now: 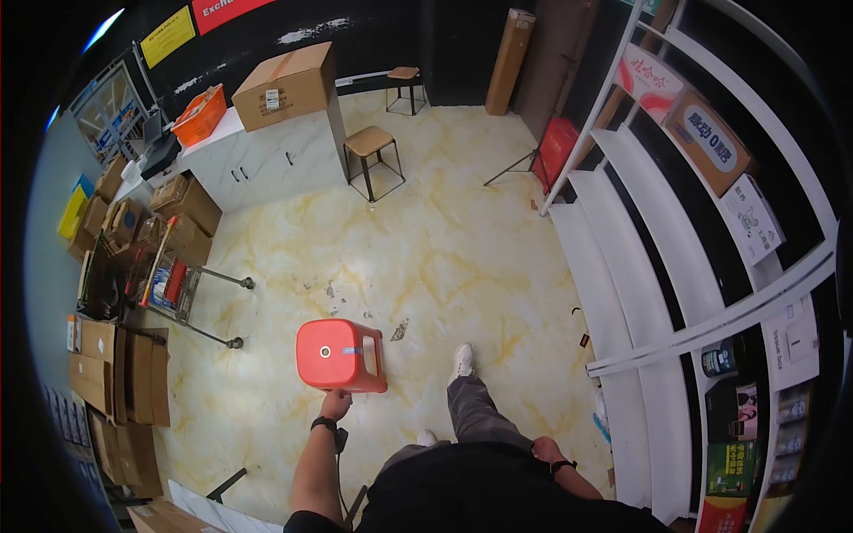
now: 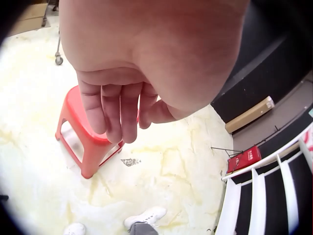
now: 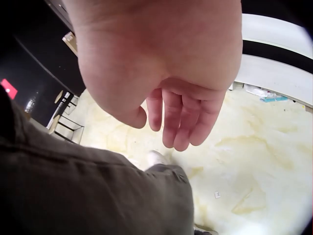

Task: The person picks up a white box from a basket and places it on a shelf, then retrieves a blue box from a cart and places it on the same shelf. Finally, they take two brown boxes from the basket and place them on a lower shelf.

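Observation:
A red plastic stool (image 1: 327, 354) with a small hole in its seat stands on the pale floor, ahead and to the left. My left hand (image 1: 336, 404) hangs at the stool's near side in the head view. From the left wrist, that hand (image 2: 122, 105) has loosely bent fingers with nothing in them, overlapping the red stool (image 2: 85, 122) behind. My right hand (image 1: 544, 449) hangs beside my right thigh. In the right wrist view its fingers (image 3: 181, 120) droop loosely over the floor and hold nothing, next to the grey trouser leg (image 3: 98, 186).
White shelves (image 1: 622, 240) with boxes line the right side. A shopping cart (image 1: 182, 289) and stacked cardboard boxes (image 1: 98, 355) stand at the left. Farther back are a wooden-topped stool (image 1: 369, 142), a counter (image 1: 267, 160) bearing a large carton (image 1: 286, 84), and a red folded item (image 1: 558, 151).

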The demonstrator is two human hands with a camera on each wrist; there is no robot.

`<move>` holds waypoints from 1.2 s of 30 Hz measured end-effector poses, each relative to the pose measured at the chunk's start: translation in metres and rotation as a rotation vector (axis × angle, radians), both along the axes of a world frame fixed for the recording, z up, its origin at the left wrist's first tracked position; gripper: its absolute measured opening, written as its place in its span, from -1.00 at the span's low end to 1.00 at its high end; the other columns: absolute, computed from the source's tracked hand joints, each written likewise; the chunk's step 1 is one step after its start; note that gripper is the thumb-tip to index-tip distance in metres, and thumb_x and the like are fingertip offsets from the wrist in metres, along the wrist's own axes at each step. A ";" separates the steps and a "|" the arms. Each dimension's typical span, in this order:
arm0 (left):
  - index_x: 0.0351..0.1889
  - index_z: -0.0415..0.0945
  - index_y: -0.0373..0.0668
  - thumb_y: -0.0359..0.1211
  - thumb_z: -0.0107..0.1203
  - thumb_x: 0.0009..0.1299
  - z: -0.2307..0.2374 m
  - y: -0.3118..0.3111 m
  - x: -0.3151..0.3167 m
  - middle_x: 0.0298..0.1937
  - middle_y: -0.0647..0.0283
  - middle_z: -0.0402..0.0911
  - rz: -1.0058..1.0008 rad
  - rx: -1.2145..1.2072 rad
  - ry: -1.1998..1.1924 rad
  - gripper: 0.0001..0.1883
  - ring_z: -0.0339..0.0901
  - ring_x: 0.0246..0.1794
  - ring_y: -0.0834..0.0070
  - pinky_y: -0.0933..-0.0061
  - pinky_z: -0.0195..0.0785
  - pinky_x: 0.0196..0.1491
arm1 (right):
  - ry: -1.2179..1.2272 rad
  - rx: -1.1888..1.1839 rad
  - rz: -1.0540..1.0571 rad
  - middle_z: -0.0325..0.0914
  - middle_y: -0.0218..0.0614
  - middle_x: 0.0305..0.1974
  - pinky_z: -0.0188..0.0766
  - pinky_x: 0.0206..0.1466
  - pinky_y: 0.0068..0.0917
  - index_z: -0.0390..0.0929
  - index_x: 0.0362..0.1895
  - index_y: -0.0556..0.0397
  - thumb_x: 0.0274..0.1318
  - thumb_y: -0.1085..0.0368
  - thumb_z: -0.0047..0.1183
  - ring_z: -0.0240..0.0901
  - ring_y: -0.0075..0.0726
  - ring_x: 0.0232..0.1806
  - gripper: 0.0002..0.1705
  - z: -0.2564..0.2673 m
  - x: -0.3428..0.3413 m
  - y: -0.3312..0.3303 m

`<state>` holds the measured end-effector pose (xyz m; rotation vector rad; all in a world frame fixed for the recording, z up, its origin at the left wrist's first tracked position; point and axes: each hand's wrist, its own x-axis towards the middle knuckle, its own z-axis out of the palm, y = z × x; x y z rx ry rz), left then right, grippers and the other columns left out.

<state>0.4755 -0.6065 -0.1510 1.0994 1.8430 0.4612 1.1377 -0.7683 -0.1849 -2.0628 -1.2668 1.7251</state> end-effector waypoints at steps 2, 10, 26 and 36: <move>-0.24 0.63 -0.29 -0.27 0.08 0.24 -0.001 0.030 0.000 -0.34 0.02 0.71 -0.116 -0.047 0.124 -0.72 0.67 -0.29 0.22 0.24 0.49 -0.17 | 0.119 -0.006 0.126 0.54 -0.38 -0.62 0.40 -0.38 -0.37 0.59 -0.64 0.07 -0.07 0.27 0.14 0.46 -0.45 -0.55 -0.80 -0.075 0.037 0.011; -0.15 0.53 -0.34 -0.29 0.01 0.36 -0.001 0.038 0.037 -0.40 0.09 0.69 0.313 -0.469 -0.181 -0.72 0.67 -0.44 0.36 0.34 0.56 -0.44 | 0.165 -0.173 -0.373 0.65 -0.25 -0.33 0.51 -0.35 -0.34 0.57 -0.24 0.12 0.21 0.24 0.08 0.61 -0.29 -0.36 -0.81 -0.015 0.033 0.261; -0.12 0.60 -0.43 0.02 0.25 0.23 -0.028 0.161 0.087 -0.14 -0.22 0.68 0.492 -0.502 0.028 -0.40 0.65 -0.04 -0.03 0.12 0.47 0.05 | -0.122 -0.027 0.146 0.65 -0.28 -0.28 0.52 -0.36 -0.43 0.50 -0.14 0.01 0.24 0.18 0.06 0.60 -0.39 -0.33 -0.79 0.021 -0.068 0.729; -0.37 0.69 -0.29 -0.16 0.00 0.36 -0.018 0.433 -0.109 -0.35 0.08 0.75 0.474 -0.212 -0.151 -0.62 0.72 -0.27 0.30 0.28 0.53 -0.15 | -0.045 0.007 0.278 0.66 -0.26 -0.28 0.51 -0.25 -0.43 0.52 -0.11 0.09 0.30 0.19 0.05 0.59 -0.39 -0.29 -0.76 0.046 -0.252 0.907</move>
